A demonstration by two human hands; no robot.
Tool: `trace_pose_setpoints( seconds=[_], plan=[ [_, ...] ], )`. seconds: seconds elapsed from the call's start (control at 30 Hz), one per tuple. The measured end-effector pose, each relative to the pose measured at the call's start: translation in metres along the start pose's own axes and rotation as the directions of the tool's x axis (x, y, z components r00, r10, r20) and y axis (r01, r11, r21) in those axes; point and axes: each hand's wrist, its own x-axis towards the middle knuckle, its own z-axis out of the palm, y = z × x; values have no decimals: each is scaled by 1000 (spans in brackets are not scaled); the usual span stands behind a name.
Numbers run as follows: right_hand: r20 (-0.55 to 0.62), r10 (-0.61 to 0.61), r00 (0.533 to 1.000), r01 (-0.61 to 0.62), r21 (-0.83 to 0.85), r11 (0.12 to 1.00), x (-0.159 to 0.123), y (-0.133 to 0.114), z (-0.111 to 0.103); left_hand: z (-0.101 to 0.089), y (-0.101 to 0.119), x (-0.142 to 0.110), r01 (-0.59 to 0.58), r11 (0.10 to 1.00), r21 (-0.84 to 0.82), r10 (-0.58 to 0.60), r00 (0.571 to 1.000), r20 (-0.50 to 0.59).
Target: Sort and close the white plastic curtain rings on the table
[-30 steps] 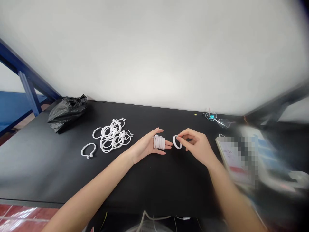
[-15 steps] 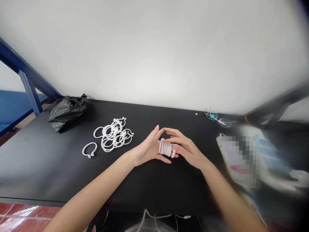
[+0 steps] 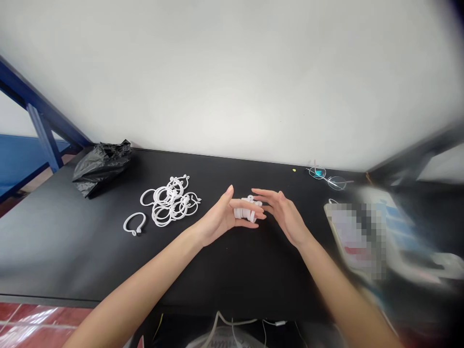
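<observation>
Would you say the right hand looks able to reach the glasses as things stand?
Probably yes: nothing visible stands between the right hand and the glasses, which lie uncovered on the table.

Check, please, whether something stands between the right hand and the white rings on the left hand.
Nothing visible stands between the right hand and the white rings; its fingertips are close to their outer end, contact unclear. A finger of the left hand partly covers the rings in this view.
</observation>
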Motion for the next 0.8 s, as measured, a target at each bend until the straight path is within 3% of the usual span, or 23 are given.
trace_pose_setpoints(
  seconds=[0.03, 0.1, 0.2, 0.3, 0.37, 0.43, 0.6, 0.8],
  plan=[
    [0, 44, 999, -44, 44, 998, 0, 0, 0, 1, -1, -1, -85, 994, 66, 88, 995, -41],
    [134, 149, 980, -167, 130, 977, -2, -1, 1, 6, -3, -4, -245, 931, 269, 268, 962, -50],
    [417, 175, 892, -289, 226, 930, -8, 0, 11, 16, -10, -8, -421, 704, 572, 436, 892, 119],
    [473, 109, 874, -263, 272, 926, -14, -2, 23, 24, -19, -8, -587, 452, 671, 559, 773, 299],
    [444, 69, 893, -217, 290, 932, -16, -4, 29, 26, -24, -7, -639, 365, 678, 601, 717, 352],
    [373, 32, 927, -157, 312, 937, -17, -6, 31, 26, -28, -6, -638, 364, 679, 587, 723, 365],
    [231, 23, 973, -89, 278, 956, -17, -7, 31, 26, -29, -7, -583, 431, 689, 497, 791, 358],
    [119, 9, 993, -31, 180, 983, -21, -4, 38, 27, -20, -9, -413, 686, 598, 329, 910, 252]
  ],
)
